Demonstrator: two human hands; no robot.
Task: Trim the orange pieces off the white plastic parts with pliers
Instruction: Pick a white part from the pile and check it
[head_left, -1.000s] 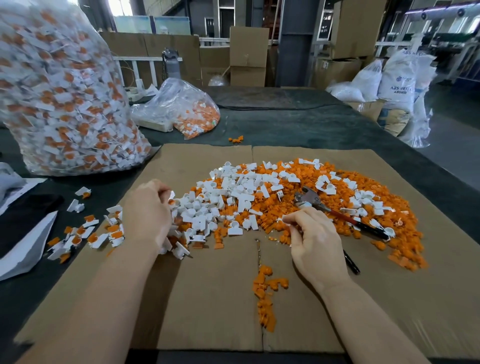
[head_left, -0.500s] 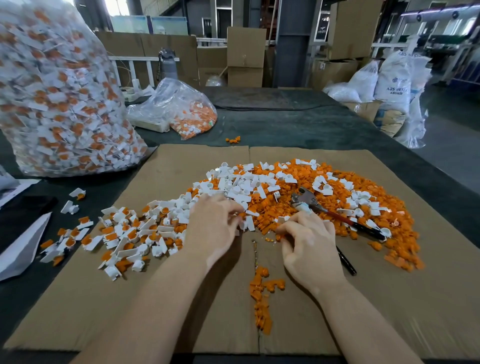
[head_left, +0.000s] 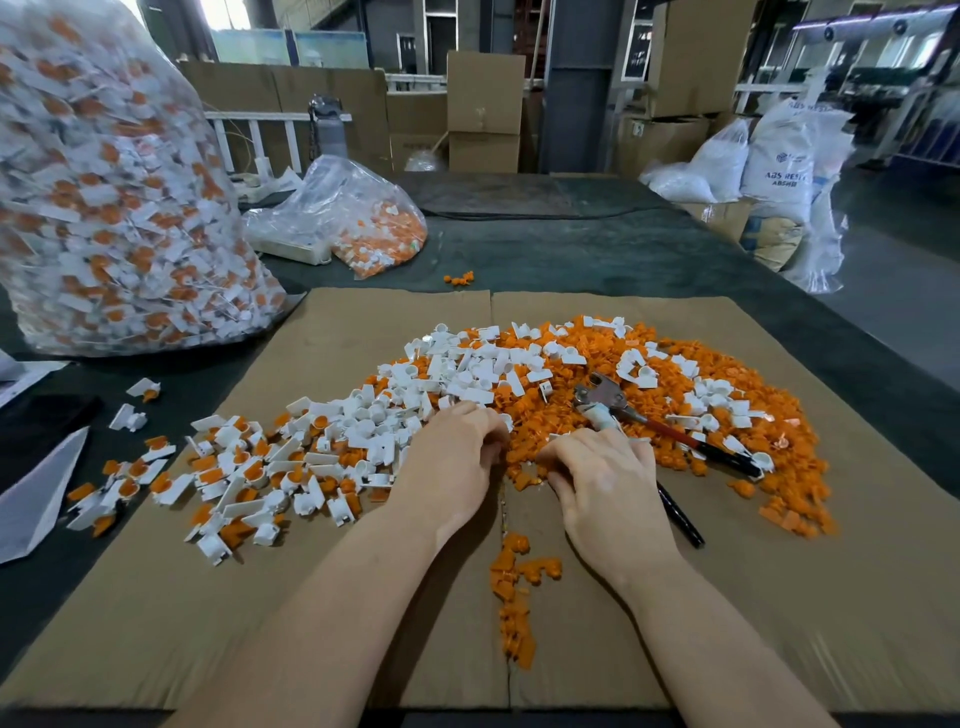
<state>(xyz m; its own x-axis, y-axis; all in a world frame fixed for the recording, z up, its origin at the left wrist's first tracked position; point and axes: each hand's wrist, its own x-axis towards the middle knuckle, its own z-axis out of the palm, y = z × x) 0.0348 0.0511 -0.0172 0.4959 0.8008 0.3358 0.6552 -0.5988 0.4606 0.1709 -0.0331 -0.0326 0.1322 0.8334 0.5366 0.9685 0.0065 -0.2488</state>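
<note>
White plastic parts with orange pieces (head_left: 291, 467) lie spread over the left of the cardboard sheet (head_left: 322, 613). Trimmed white parts (head_left: 467, 369) and cut orange pieces (head_left: 727, 374) are heaped at the middle and right. The pliers (head_left: 602, 392) lie on the orange heap; one red-and-black handle points right and the other runs under my right palm. My right hand (head_left: 608, 483) curls over that handle, fingertips down in the orange pieces. My left hand (head_left: 452, 462) is curled knuckles-up beside it, fingertips almost touching the right hand's. What the left fingers hold is hidden.
A big clear bag of untrimmed parts (head_left: 104, 208) stands at the far left and a smaller bag (head_left: 358, 218) behind the cardboard. A line of orange scraps (head_left: 514, 597) lies along the cardboard seam. Loose parts (head_left: 130, 415) and white paper (head_left: 36, 493) sit on the dark table at left.
My left hand has moved from the left pile to the middle, dragging white parts along, and now meets the right hand. The right hand and the pliers have hardly moved.
</note>
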